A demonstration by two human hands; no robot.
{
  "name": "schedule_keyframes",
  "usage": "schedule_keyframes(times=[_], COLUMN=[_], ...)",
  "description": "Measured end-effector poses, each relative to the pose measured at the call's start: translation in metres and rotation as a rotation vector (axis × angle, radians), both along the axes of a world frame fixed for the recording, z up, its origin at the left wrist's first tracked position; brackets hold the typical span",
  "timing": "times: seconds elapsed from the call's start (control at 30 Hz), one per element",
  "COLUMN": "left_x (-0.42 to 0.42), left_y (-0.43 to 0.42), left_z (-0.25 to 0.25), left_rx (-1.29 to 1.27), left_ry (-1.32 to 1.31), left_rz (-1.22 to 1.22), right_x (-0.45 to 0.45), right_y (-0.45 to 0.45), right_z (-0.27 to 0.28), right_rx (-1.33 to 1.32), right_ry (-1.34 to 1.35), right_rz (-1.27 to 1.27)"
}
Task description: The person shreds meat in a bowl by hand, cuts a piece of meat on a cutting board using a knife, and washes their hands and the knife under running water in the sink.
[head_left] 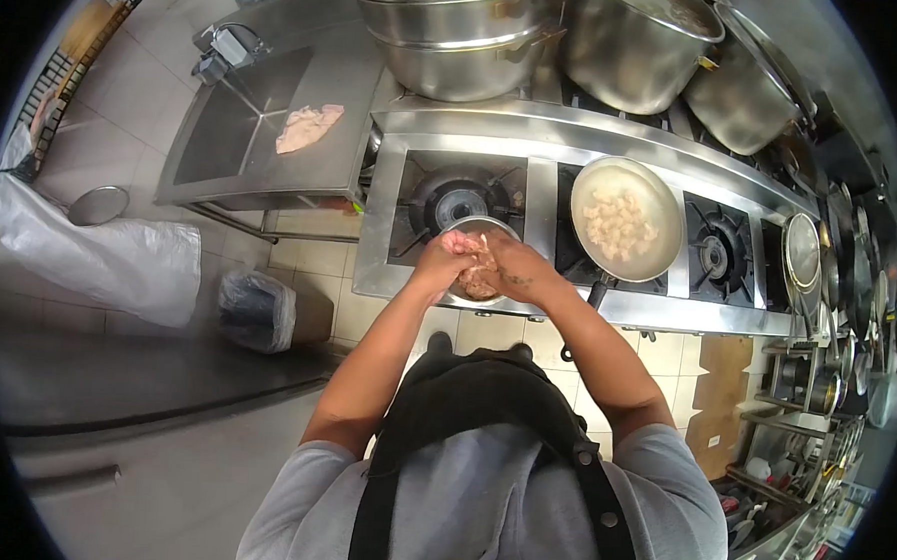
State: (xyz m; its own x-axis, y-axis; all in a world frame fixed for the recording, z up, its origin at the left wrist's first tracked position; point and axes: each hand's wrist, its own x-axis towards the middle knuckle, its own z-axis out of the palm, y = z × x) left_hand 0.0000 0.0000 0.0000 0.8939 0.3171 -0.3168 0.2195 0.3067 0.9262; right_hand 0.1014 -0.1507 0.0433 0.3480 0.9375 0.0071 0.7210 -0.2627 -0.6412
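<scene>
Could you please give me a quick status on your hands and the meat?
Left hand and right hand together over bowl, at the meat; exact grip unclear. Pan of pale pieces off to the right. Nothing visibly blocking.

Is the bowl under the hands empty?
No: meat shows in the bowl. How full, I cannot tell: the left hand and right hand cover much.

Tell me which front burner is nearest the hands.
The left burner: the left hand and right hand are together over the bowl at its near edge. The pan covers most of the middle burner, and the right burner lies beyond the pan.
</scene>
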Motion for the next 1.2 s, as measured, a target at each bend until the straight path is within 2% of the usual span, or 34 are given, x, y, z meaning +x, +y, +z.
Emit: schedule_keyframes(times=[0.07, 0.1, 0.17, 0.3, 0.37, 0.4, 0.47, 0.5, 0.57, 0.6, 0.63, 0.67, 0.7, 0.8, 0.83, 1.0, 1.07, 1.2], left_x=[0.007, -0.014, -0.01, -0.013, -0.011, -0.009, -0.007, -0.007, -0.005, -0.004, -0.004, -0.006, -0.007, -0.009, -0.009, -0.012, -0.011, -0.012], left_y=[0.003, -0.001, 0.012, 0.019, 0.021, 0.021, 0.021, 0.021, 0.02, 0.018, 0.015, 0.012, 0.01, 0.011, 0.012, 0.017, 0.018, 0.013], left_z=[0.0, -0.004, -0.009, 0.014, 0.008, 0.009, 0.01, 0.01, 0.005, 0.006, 0.006, 0.006, 0.008, 0.013, 0.012, 0.011, -0.002, 0.005], left_rx=[0.001, -0.035, -0.116, -0.058, -0.09, -0.117, -0.188, -0.253, -0.251, -0.247, -0.249, -0.088, 0.075, 0.094, 0.094, -0.139, -0.151, -0.127], left_ry=[0.009, 0.039, -0.026, -0.055, -0.042, -0.025, -0.02, -0.009, -0.026, -0.042, -0.041, -0.044, -0.047, 0.017, 0.017, 0.049, 0.015, -0.045], left_rz=[-0.032, -0.035, -0.038, -0.081, -0.061, -0.042, -0.017, 0.011, -0.009, -0.028, -0.028, -0.063, -0.098, -0.062, -0.061, 0.034, 0.033, -0.007], right_x=[0.003, -0.021, -0.023, -0.011, -0.001, -0.001, -0.001, -0.006, -0.014, -0.013, -0.011, -0.011, -0.012, -0.015, -0.012, -0.007, -0.004, -0.009], right_y=[0.006, 0.001, 0.009, 0.011, 0.009, 0.009, 0.008, 0.009, 0.008, 0.009, 0.011, 0.011, 0.012, 0.011, 0.011, 0.008, 0.008, 0.01], right_z=[-0.01, -0.007, -0.001, -0.006, -0.03, -0.024, -0.014, -0.013, -0.012, -0.017, -0.026, -0.033, -0.026, -0.01, -0.008, 0.007, 0.003, 0.006], right_rx=[0.088, 0.051, 0.15, 0.3, 0.299, 0.296, 0.162, 0.163, 0.188, 0.187, 0.144, 0.1, 0.1, 0.091, 0.134, 0.198, 0.18, 0.138], right_ry=[-0.103, -0.072, -0.082, -0.018, 0.383, 0.377, 0.796, 0.798, 0.406, 0.406, 0.22, 0.035, 0.036, 0.043, 0.144, 0.386, 0.471, 0.472], right_rz=[-0.051, -0.053, -0.169, -0.113, -0.271, -0.272, -0.463, -0.463, -0.341, -0.341, -0.252, -0.161, -0.161, -0.156, -0.148, -0.186, -0.211, -0.248])
